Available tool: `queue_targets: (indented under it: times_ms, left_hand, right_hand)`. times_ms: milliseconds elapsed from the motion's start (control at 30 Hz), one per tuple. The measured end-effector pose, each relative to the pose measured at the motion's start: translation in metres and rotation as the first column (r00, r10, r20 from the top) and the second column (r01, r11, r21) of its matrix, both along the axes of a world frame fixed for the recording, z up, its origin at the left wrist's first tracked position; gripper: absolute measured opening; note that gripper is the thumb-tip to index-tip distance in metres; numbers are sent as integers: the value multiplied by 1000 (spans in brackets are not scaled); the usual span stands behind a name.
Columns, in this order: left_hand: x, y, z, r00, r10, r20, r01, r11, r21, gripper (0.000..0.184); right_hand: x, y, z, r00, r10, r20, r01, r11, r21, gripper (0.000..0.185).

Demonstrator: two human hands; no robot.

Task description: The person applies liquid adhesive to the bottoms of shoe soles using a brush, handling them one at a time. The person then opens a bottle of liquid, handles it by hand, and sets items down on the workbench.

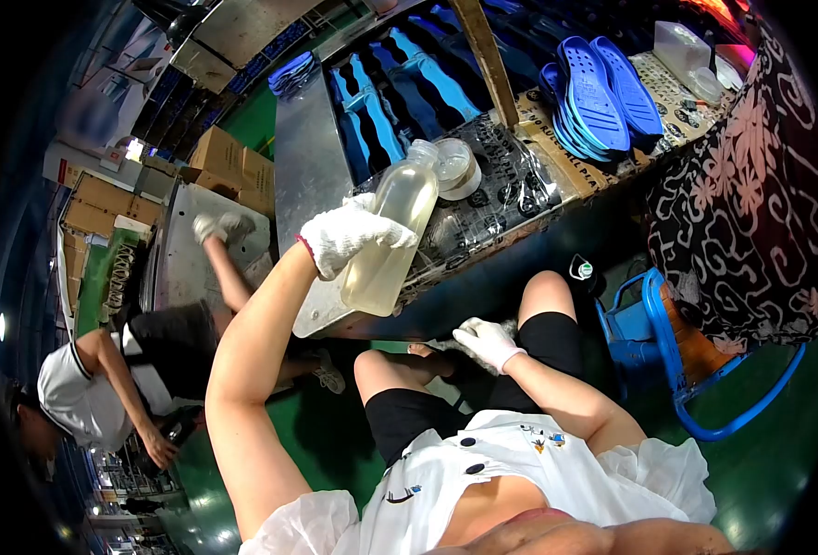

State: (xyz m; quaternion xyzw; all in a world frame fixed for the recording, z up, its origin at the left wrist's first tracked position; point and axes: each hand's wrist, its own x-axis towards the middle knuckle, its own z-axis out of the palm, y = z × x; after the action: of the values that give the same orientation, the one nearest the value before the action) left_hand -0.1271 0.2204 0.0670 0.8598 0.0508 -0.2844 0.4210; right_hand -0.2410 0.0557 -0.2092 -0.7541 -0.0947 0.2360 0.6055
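My left hand (349, 239), in a white knitted glove, is closed around a clear plastic bottle (392, 236) of pale yellowish liquid. The bottle leans at a slant over the front edge of the worktable (312, 199). Just beyond its neck a small round clear tub (457, 171) rests on dark plastic film. Down by my knees is my right hand (488, 344), also gloved, with its fingers curled. Something greyish shows around those fingers, too unclear to name.
Blue strap-shaped pieces (372, 102) lie in a rack at the back. Blue shoe soles (596, 97) are stacked on cardboard to the right. A blue-framed chair (654, 333) stands beside a person in patterned clothing (751, 203). Another person (104, 379) sits at left.
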Motion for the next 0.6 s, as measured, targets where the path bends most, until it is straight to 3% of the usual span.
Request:
queue_targets:
  times_ms: [67,167,367,533,600]
  left_hand:
    - [-2,-4,4,1000,-7,13,7,1000,-11,48]
    - [0,-11,11,999,-40,20,38,997,65,46]
    - [6,-10,8,999,-26,24,26,1000,-12,45]
    - [1,-11,9,984,-66,166,70,997,-18,44]
    - [-6,-11,8,969,-28,247,33,999,-16,58]
  right_hand:
    - [0,1,-3,998,11,-58,-11,1000,14,40]
    - [1,3,-12,998,-7,55,6,1000,5,39]
    - [1,3,-13,998,-46,47,47,999,-24,40]
    - [2,1,-19,999,-19,43,22,996,-87,41]
    - [4,0,-20,1000,-21,3,22,998,-61,41]
